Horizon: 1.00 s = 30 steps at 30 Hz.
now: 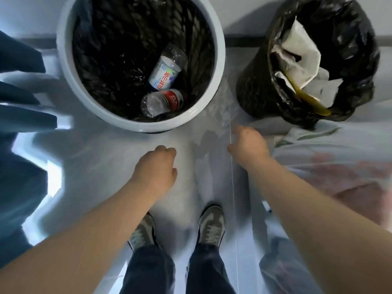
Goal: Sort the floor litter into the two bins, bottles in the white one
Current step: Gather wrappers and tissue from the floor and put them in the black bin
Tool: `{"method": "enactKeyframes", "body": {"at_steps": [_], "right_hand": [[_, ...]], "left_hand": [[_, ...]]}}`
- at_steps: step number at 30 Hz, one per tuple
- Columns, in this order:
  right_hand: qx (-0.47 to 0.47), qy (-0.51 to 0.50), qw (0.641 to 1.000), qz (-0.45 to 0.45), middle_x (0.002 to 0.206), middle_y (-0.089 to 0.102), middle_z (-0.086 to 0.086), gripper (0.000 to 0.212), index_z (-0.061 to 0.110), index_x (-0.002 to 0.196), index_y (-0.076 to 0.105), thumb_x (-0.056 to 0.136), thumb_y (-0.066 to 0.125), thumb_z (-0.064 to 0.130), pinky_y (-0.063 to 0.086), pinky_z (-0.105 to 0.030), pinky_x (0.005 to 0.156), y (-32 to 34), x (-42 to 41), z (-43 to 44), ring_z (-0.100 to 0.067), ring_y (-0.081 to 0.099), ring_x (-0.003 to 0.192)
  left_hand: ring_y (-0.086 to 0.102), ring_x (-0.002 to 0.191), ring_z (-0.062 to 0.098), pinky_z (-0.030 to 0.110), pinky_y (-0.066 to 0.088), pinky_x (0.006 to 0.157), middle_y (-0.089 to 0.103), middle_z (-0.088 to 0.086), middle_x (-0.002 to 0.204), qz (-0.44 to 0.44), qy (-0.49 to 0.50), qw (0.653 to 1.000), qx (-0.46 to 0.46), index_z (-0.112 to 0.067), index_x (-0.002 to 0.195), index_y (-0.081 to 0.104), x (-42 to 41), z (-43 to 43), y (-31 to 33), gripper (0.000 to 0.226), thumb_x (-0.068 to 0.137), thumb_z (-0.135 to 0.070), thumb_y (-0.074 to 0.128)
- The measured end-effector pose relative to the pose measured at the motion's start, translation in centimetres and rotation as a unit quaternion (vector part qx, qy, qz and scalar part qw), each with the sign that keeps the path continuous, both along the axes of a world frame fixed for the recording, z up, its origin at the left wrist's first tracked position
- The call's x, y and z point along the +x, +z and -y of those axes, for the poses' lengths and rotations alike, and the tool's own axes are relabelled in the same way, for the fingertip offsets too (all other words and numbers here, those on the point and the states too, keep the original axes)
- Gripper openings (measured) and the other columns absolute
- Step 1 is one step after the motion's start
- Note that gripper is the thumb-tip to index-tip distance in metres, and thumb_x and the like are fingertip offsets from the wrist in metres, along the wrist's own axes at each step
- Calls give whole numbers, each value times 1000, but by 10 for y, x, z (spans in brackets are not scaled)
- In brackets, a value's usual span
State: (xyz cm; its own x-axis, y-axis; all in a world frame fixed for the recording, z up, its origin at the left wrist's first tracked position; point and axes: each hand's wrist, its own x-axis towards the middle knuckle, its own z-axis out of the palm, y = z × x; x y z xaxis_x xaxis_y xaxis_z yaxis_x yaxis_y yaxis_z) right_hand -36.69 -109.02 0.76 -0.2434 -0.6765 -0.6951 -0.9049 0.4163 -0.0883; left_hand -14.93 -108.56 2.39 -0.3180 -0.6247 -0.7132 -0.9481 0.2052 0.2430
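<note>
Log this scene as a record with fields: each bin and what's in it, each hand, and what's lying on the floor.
white bin: holds white-label bottle and red-label bottle
black bin: holds crumpled paper and a yellow scrap
left hand: above the floor, fingers curled, nothing seen in it
right hand: beside the clear plastic; can't tell if it grips it
floor, right side: printed bag beside the black bin
</note>
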Motion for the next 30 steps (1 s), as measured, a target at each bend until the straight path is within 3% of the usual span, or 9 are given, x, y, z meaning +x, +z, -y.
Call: {"method": "enactKeyframes", "body": {"at_steps": [10,17,21,27,30], "right_hand": [[-54,19,998,-11,131,48,-16,45,11,130,50,88,61,22,45,-39,92,-114,-1,8,-36,54,115],[-100,-8,994,-44,128,45,-16,36,12,121,51,87,62,17,44,-36,90,-171,-16,18,-37,53,112],[-165,-6,983,-77,127,46,-16,26,10,116,56,91,56,13,45,-36,87,-185,-18,21,-37,54,109],[-136,-38,988,-62,106,65,-19,17,3,96,68,90,53,8,40,-28,72,-176,-23,19,-34,60,99],[-125,-92,988,-23,103,67,-15,17,5,97,68,89,56,13,41,-27,74,-148,-15,12,-32,61,99]], "left_hand": [[55,101,28,32,45,79,51,9,115,49,-33,998,-17,-11,118,51,10,-16,-105,31,91,-26,53],[44,120,31,36,46,90,34,7,146,38,-14,998,-52,-13,140,38,17,-34,-165,58,87,-26,60],[54,101,39,39,54,68,52,16,127,20,-4,997,-75,-5,123,58,21,-43,-178,64,64,-15,81],[33,129,26,32,47,94,20,3,151,41,-2,999,-35,-18,144,31,18,-40,-166,62,90,-30,57],[36,129,27,35,45,99,25,6,149,53,10,999,2,-16,141,35,15,-34,-141,55,91,-31,55]]}}
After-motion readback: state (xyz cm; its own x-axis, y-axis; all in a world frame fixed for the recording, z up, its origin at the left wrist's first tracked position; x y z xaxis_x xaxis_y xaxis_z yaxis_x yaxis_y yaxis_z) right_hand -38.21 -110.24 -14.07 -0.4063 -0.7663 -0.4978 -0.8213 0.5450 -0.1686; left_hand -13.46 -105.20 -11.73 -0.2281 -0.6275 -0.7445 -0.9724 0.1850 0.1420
